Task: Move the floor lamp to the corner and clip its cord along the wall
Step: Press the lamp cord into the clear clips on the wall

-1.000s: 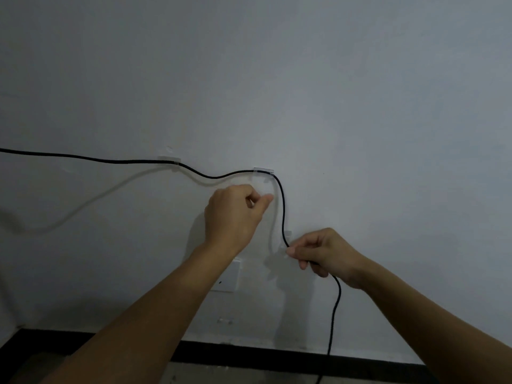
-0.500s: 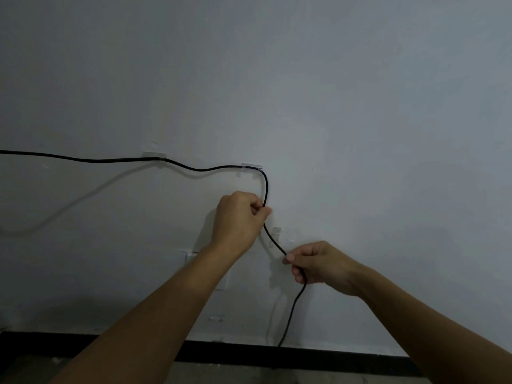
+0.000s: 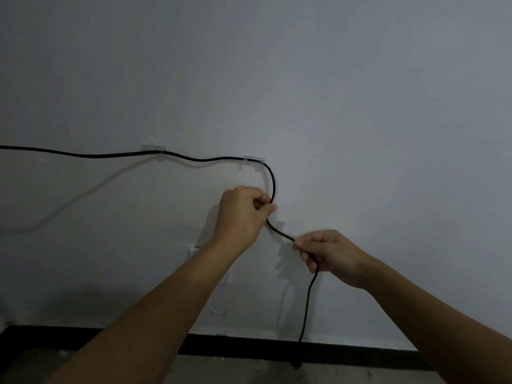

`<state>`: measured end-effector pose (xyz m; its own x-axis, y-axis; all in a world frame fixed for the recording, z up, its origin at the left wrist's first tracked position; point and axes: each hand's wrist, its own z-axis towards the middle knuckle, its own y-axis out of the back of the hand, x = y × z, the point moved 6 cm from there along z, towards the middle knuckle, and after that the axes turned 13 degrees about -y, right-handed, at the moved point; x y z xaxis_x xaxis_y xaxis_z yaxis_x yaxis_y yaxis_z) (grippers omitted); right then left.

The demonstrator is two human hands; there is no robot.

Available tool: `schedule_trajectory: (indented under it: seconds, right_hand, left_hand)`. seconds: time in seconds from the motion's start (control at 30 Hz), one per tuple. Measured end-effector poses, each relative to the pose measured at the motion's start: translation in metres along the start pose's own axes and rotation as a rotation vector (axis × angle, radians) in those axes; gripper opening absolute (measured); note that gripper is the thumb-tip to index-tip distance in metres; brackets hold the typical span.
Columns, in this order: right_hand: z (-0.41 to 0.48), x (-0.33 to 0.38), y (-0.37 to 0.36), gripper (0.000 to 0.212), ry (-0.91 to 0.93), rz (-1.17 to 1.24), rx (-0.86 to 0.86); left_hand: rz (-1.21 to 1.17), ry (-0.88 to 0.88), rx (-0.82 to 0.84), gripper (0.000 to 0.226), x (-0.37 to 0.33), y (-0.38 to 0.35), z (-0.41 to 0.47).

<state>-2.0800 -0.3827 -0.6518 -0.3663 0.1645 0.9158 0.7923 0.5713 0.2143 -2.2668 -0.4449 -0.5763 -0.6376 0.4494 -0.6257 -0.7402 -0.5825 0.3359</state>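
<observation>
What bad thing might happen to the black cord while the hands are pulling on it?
1. The left hand and right hand both pinch the cord. A hard tug might pull it out of the second clip, or peel that clip off the wall.
2. The cord passes beside the small clip, not in it. It may slip past when pressed.
3. The cord sags between the first clip and the second, so it may stay wavy.
</observation>
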Motion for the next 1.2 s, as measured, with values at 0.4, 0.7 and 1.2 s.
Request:
schedule_trajectory:
  seconds: [0.4, 0.7, 1.2]
  right_hand:
    - [0.003, -0.012, -0.013, 0.021, -0.01, -0.027, -0.116]
    - [0.009, -0.016, -0.05, 0.026, 0.029, 0.08, -0.289]
    - [0.022, -0.079, -0.074, 0.04, -0.407, -0.481, -0.083]
  left_hand:
    - [-0.178, 0.03, -0.012, 0.015, -0.013, -0.018, 0.003]
    - [-0.139, 0.025, -0.004, 0.011, -0.017, 0.003, 0.011]
    - [0.12, 0.039, 0.044, 0.01, 0.052, 0.061, -0.038]
